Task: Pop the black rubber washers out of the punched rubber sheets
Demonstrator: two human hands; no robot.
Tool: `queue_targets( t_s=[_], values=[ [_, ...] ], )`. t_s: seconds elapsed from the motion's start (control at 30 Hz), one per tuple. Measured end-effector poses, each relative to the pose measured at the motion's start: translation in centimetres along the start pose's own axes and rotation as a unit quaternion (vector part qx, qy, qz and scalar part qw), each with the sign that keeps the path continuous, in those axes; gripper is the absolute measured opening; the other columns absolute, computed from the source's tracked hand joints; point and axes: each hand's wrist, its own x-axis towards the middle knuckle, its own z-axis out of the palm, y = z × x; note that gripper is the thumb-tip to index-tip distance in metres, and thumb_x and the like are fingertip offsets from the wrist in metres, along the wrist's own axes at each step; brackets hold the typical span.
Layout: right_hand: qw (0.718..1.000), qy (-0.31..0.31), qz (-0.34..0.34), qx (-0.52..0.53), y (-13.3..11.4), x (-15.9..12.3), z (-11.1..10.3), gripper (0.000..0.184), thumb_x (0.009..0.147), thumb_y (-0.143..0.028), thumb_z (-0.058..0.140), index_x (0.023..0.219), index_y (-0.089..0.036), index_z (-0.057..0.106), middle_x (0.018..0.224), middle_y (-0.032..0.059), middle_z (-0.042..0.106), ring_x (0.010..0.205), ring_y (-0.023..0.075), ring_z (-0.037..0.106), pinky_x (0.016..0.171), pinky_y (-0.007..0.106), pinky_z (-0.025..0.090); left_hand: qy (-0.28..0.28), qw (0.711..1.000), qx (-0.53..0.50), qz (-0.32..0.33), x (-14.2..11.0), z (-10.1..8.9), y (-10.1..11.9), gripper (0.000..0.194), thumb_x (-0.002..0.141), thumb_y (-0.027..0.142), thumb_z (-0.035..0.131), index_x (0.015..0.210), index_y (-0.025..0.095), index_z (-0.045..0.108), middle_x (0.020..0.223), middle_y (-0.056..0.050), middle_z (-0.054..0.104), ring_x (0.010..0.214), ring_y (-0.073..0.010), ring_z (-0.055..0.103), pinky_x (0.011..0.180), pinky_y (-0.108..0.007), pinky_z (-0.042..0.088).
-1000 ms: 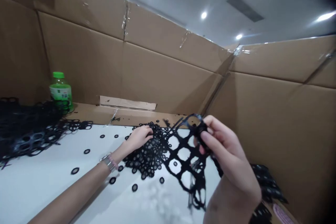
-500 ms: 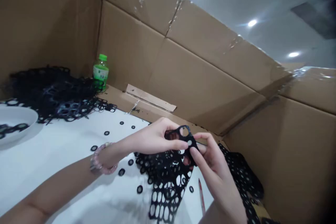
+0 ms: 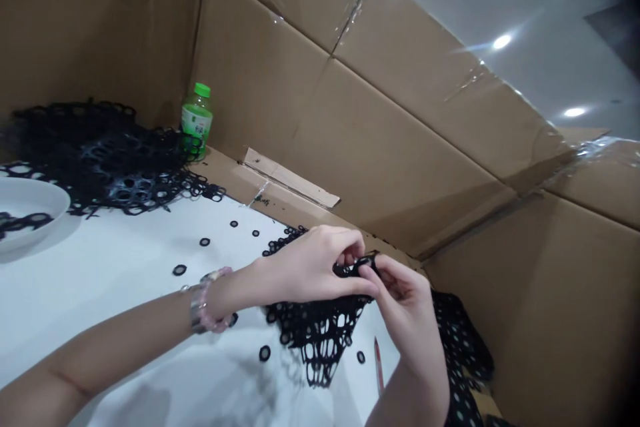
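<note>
A black perforated sheet (image 3: 320,340) with rows of round and oval holes hangs from my two hands above the white table (image 3: 145,253). My left hand (image 3: 330,263), with a beaded bracelet (image 3: 207,303) at the wrist, pinches its upper edge between thumb and fingers. Close beside it, my right hand (image 3: 400,293) grips the same bunched edge, thumb near the left thumb. The part between the fingers is folded and mostly covered. Small black rings (image 3: 265,352) lie loose around the sheet, several of them left of it.
A tangled heap of black cut-out webbing (image 3: 100,153) sits at the far left beside a green-capped bottle (image 3: 197,120). A white bowl (image 3: 57,203) holds black pieces. A red pen (image 3: 379,367) lies at right, near dotted black sheets (image 3: 463,340). Cardboard walls (image 3: 390,153) stand around the table.
The held edge, spread flat with a large hole showing before, is now folded between my fingers. Both hands have drawn closer, and the hanging sheet looks narrower. The camera view has shifted slightly.
</note>
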Motion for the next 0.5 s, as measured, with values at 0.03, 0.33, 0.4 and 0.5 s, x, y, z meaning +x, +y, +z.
queue_targets(
  t_s=[0.03, 0.33, 0.4, 0.5],
  values=[
    [1.000, -0.003, -0.003, -0.013, 0.0, -0.2, -0.1, 0.023, 0.081, -0.026, 0.054, 0.061, -0.017, 0.047, 0.055, -0.0037, 0.040, 0.052, 0.0091, 0.037, 0.047, 0.021, 0.030, -0.030, 0.998, -0.036, -0.037, 0.0, 0.1, 0.1, 0.029, 0.077, 0.043, 0.058, 0.081, 0.015, 0.055, 0.069, 0.000, 0.058, 0.062, -0.0106, 0.051, 0.053, -0.021, 0.040],
    [0.999, -0.036, 0.010, -0.024, -0.5, -1.1, -0.5, 0.009, 0.083, -0.027, 0.053, 0.082, -0.020, 0.058, 0.069, 0.0019, 0.059, 0.065, 0.0150, 0.057, 0.060, 0.023, 0.045, -0.010, 0.976, -0.192, -0.106, 0.5, 0.1, -0.7, 0.031, 0.086, 0.028, 0.042, 0.061, 0.013, 0.052, 0.056, 0.003, 0.052, 0.051, -0.0069, 0.047, 0.051, -0.018, 0.037],
    [0.999, -0.030, 0.016, -0.021, -0.4, -0.8, -0.6, 0.011, 0.084, -0.028, 0.053, 0.081, -0.020, 0.059, 0.067, 0.0023, 0.060, 0.064, 0.0153, 0.057, 0.059, 0.023, 0.045, -0.004, 0.967, -0.221, -0.130, 1.0, 0.2, -1.7, 0.030, 0.085, 0.030, 0.044, 0.062, 0.013, 0.052, 0.056, 0.003, 0.050, 0.049, -0.0065, 0.046, 0.049, -0.018, 0.037],
    [0.999, -0.029, 0.020, -0.018, -0.1, -1.2, -1.7, 0.012, 0.082, -0.030, 0.055, 0.078, -0.020, 0.062, 0.064, 0.0031, 0.061, 0.060, 0.0163, 0.058, 0.055, 0.024, 0.046, 0.003, 0.970, -0.199, -0.138, 1.8, 0.1, -3.9, 0.029, 0.084, 0.032, 0.045, 0.063, 0.013, 0.052, 0.052, 0.005, 0.046, 0.044, -0.0057, 0.042, 0.045, -0.017, 0.034]
  ],
)
